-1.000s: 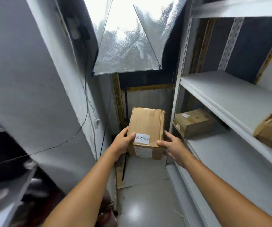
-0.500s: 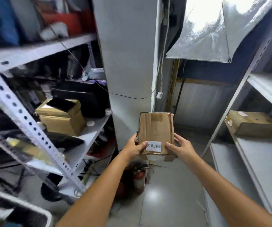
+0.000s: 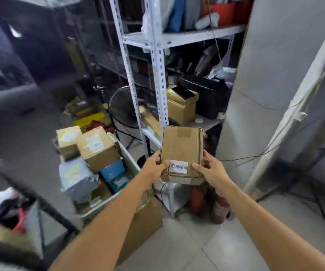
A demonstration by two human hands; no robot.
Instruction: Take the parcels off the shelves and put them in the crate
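Left of centre, the crate (image 3: 130, 160) already holds several parcels (image 3: 97, 147). At centre, the left hand (image 3: 154, 167) and right hand (image 3: 211, 173) grip a brown parcel (image 3: 182, 147) by its near corners, in the air just right of the crate. A box (image 3: 180, 111) on the shelf (image 3: 209, 124) behind may yet need fetching.

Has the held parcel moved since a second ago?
Yes. The parcel, gripped by the left hand and right hand, has swung left: it was in front of the grey pillar, and now sits left of it, nearer the crate.
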